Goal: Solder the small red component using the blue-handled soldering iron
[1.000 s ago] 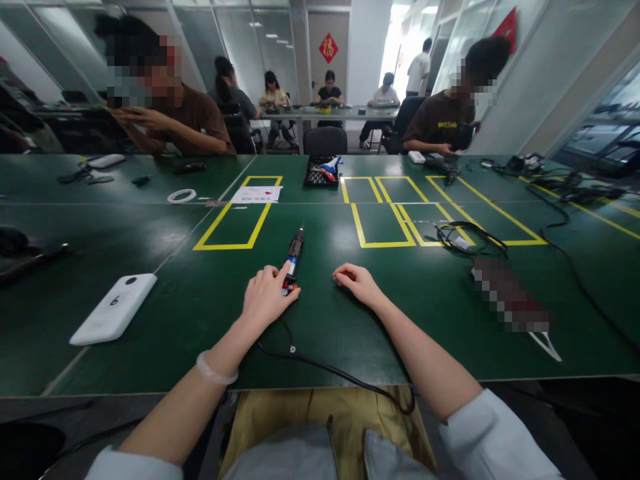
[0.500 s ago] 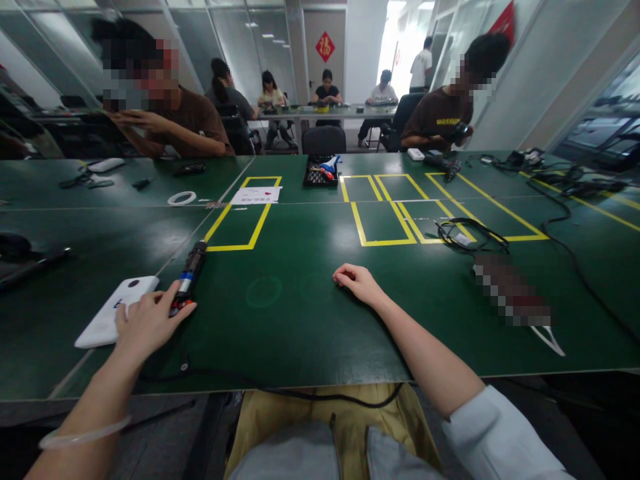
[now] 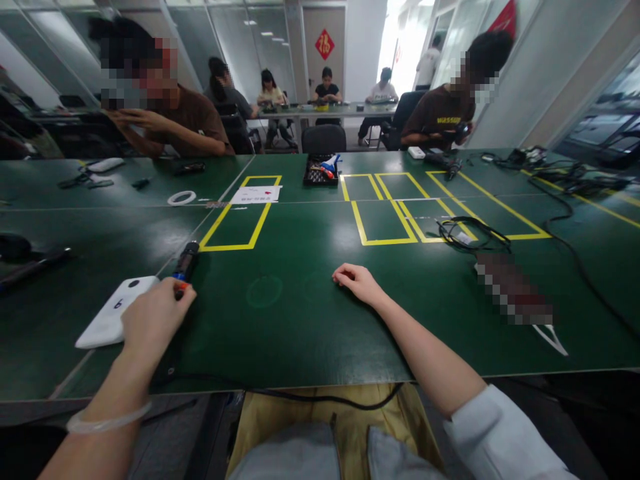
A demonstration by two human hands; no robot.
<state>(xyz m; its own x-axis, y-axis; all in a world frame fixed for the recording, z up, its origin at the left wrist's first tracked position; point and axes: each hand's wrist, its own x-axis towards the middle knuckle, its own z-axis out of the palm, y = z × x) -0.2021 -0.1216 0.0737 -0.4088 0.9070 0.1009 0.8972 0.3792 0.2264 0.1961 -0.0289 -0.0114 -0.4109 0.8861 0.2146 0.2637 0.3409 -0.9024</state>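
Observation:
My left hand point(image 3: 153, 315) grips the near end of a black, blue and red corded tool point(image 3: 184, 263) that lies on the green table point(image 3: 310, 333), pointing away from me. The tool rests just right of a white flat device point(image 3: 113, 311). Its black cord point(image 3: 320, 399) runs along the table's front edge over my lap. My right hand point(image 3: 357, 282) rests palm down on the table near the middle, fingers loosely curled, holding nothing.
Yellow tape rectangles point(image 3: 240, 223) mark the table ahead. A black parts tray point(image 3: 320, 172), a tape roll point(image 3: 181, 197) and a paper point(image 3: 256, 194) lie farther back. Coiled cables point(image 3: 470, 235) sit at the right. People sit across the table.
My left hand carried the tool from the table's middle to the far left beside the white device, then slid it a little farther away. My right hand has stayed put.

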